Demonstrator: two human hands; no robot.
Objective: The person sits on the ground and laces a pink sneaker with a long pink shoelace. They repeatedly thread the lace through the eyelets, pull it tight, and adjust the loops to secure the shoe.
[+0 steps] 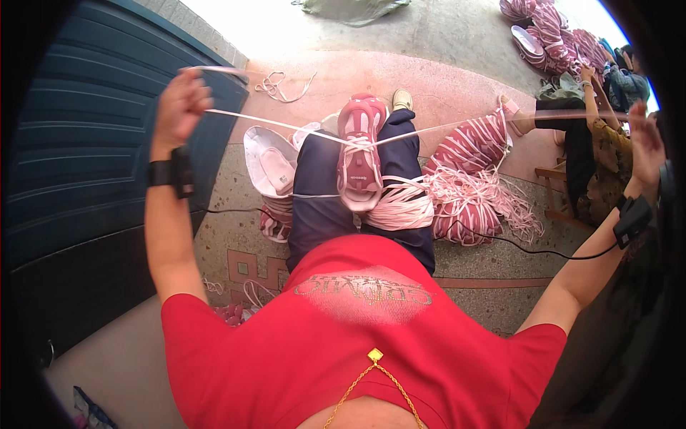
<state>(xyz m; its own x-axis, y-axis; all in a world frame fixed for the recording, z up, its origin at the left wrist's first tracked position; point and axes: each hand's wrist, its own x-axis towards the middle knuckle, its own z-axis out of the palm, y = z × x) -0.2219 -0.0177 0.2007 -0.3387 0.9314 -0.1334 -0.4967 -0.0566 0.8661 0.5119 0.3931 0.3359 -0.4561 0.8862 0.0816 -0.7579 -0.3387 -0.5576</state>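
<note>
A dusty-pink shoe upper (359, 182) rests across my thighs, sole end hidden. Its pale shoelace (282, 124) is threaded through the upper and pulled out to both sides in two straight, taut lengths. My left hand (182, 104), raised at the left, is closed round one length, and a loose end trails past its fingers. Far out at the right, my right hand (647, 146) is raised at the other length; motion smears its fingers, but the lace runs taut to them. A hank of pale pink laces (401, 206) lies over my right thigh.
Bundles of pink uppers (468, 143) and tangled laces (493, 193) lie right of my legs. A white-lined shoe upper (270, 161) tops a stack at left. Beyond is a dark blue door (107, 136). Another person (607, 150) sits at right near more bundles (554, 36).
</note>
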